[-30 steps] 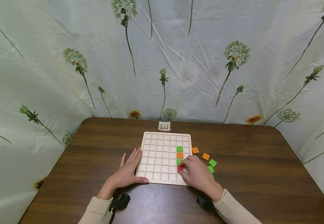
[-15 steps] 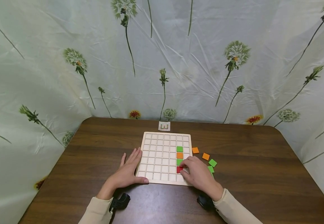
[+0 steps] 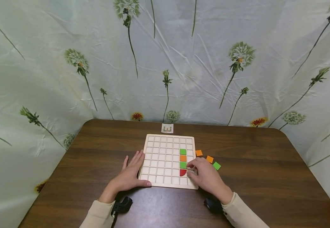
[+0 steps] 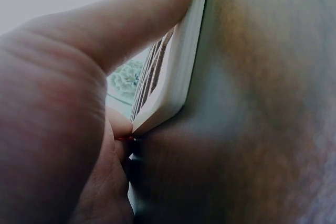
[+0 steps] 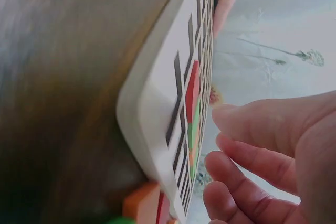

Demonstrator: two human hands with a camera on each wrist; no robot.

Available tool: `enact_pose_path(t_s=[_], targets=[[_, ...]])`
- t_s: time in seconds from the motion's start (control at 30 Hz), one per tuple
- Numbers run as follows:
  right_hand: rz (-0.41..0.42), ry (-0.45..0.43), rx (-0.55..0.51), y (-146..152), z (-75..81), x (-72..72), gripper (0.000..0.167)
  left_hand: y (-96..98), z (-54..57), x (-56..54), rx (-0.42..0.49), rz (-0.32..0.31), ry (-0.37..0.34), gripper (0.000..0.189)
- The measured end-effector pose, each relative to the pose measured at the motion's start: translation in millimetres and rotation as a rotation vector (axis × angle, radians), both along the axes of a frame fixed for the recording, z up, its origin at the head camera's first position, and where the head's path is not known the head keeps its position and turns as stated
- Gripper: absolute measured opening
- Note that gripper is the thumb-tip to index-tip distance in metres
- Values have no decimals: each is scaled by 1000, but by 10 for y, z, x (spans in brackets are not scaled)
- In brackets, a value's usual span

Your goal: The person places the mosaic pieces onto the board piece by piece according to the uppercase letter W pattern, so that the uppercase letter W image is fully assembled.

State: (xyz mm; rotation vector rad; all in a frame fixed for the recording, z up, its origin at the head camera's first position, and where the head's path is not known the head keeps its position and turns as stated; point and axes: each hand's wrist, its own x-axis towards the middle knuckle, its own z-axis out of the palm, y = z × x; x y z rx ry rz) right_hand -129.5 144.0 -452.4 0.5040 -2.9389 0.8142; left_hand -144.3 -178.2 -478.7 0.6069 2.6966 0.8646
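Observation:
A pale wooden grid board (image 3: 160, 155) lies on the table. My left hand (image 3: 129, 175) rests against its left side with fingers stretched out and the thumb (image 4: 157, 3) on the near edge. One column of the board holds a green tile (image 3: 183, 151), an orange tile (image 3: 183, 158), another green tile (image 3: 183, 165) and, lowest, a red tile (image 3: 183, 172) whose lower right corner looks rounded. Just right of the red tile, my right hand (image 3: 207, 175) hovers over the board's right edge. In the right wrist view its loosely bent fingers are apart from the tiles and hold nothing.
Right of the board lie loose tiles: two orange ones (image 3: 199, 153) and a green one (image 3: 217, 166); my right hand hides others. The right wrist view also shows a red piece (image 5: 163, 208). A small patterned card (image 3: 167, 128) lies behind the board, near the flowered curtain (image 3: 196, 79).
My right hand has let go of the red tile, which lies in its cell, and has moved slightly right. It covers the green tiles seen beside it earlier. My left hand stays in place.

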Motion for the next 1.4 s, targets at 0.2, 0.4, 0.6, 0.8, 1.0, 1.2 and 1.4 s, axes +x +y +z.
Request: enact_pose_path(t_s=[0.2,0.4,0.6,0.8,1.0,1.2,1.4], targets=[[-33,3,-32,128,20,-7,17,-5,-4,3,4,2,5,123],[-52,0,-37,251,17,-31,18,-3,3,7,2,5,7,123],[-83,-21,-34,373,-5,-64,19,0,0,4,3,5,9,123],[-82,14,-55,518,-16,-82,21,1,-9,2,5,2,16,122],[-82,44,-83,668,-26,-91,23,4,-7,5,8,-1,18,121],[-113,19,-85,815,-39,-78,27,2,1,7,9,1,16,122],[-146,-19,-97,961,-63,-82,24,2,-5,6,10,-1,14,121]])
